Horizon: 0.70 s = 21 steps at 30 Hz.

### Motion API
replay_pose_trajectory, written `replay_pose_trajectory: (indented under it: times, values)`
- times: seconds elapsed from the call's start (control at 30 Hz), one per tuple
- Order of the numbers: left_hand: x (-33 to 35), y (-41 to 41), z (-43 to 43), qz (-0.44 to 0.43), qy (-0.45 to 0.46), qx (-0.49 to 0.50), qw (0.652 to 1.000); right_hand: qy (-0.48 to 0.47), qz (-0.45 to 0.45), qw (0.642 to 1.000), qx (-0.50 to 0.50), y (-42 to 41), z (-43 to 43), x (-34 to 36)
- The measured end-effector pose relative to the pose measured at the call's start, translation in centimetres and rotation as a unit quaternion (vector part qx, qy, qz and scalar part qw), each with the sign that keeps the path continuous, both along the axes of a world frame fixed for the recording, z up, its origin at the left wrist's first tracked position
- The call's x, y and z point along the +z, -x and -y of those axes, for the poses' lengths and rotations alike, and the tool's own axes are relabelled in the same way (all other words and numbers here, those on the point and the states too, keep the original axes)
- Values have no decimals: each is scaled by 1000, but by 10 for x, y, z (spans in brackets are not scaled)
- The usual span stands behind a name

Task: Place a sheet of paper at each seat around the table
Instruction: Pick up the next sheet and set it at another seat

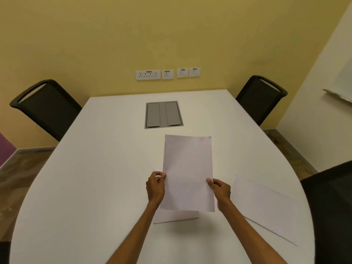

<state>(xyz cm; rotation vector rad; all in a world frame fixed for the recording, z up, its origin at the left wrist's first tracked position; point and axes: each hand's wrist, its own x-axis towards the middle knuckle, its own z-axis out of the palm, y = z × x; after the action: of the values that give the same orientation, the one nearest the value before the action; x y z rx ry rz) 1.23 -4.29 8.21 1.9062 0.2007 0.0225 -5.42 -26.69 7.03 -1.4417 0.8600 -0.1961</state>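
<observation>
I hold a white sheet of paper (187, 172) above the middle of the white table (99, 168). My left hand (155, 185) pinches its left edge and my right hand (220, 190) grips its right edge. Under it, a second sheet (175, 216) lies flat on the table, mostly hidden. A third sheet (266, 206) lies flat at the right side, in front of a black chair (331, 206).
A black chair (47, 107) stands at the far left corner and another black chair (261, 98) at the far right corner. A grey cable hatch (163, 114) is set into the table. Wall sockets (167, 73) sit on the yellow wall behind.
</observation>
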Motion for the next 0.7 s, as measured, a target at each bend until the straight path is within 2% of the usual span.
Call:
replay_pose_trajectory:
  times: [0.27, 0.43, 0.7]
  values:
    - [66, 24, 45, 72, 67, -43, 994, 1, 102, 994, -30, 44, 45, 76]
    - [90, 46, 82, 76, 117, -61, 988, 9, 164, 986, -30, 82, 79, 108]
    - [124, 96, 165, 110, 109, -142, 978, 32, 200, 977, -67, 163, 155, 133]
